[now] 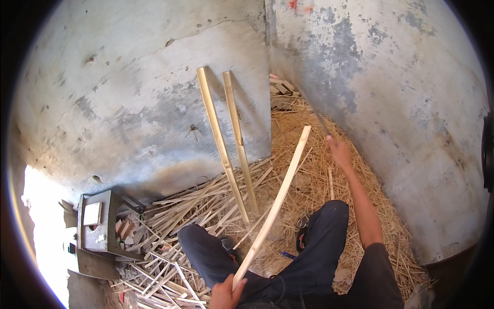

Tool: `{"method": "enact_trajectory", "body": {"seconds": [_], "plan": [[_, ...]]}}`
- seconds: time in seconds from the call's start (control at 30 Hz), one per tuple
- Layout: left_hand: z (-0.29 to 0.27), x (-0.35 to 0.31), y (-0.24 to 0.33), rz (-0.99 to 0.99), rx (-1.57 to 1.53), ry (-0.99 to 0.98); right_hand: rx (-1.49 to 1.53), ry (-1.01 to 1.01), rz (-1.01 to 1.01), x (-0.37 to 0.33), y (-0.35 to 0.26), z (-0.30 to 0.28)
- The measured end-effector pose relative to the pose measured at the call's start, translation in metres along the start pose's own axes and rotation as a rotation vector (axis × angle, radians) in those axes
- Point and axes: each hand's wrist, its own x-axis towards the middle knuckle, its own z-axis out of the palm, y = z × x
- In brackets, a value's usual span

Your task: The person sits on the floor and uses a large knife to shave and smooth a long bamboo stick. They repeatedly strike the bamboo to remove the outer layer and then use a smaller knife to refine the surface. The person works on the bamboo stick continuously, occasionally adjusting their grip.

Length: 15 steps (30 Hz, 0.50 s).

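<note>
Gripping the lower end of a long pale slat (277,206), the left hand (225,294) is closed around it near the person's lap. The slat slants up and away between the bent, dark-trousered legs (321,232), its far end pointing toward the corner. A small blue object (289,255), too small to identify, lies between the feet. To the left, loose strips (170,280) lie crisscrossed beside a grey box (105,224). Farther out on the right, the right hand (338,152) is closed on a narrow, dark tool (323,123), blurred and angled up beyond the slat's tip. Two thicker slats (218,136) stand tilted, tops toward the patchy grey wall (128,103). Beyond them, straw-coloured shavings (293,129) run back to stacked bricks (283,86) in the corner.
</note>
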Motion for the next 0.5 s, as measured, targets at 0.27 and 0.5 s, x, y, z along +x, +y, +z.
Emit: {"method": "enact_trajectory", "body": {"seconds": [0.27, 0.5], "plan": [[-0.030, 0.031, -0.035, -0.021, -0.241, 0.083, 0.153, -0.326, 0.251, 0.001, 0.042, 0.020], [-0.034, 0.060, -0.024, 0.003, -0.341, 0.139, -0.418, -0.692, 0.138, -0.018, 0.013, 0.071]]}}
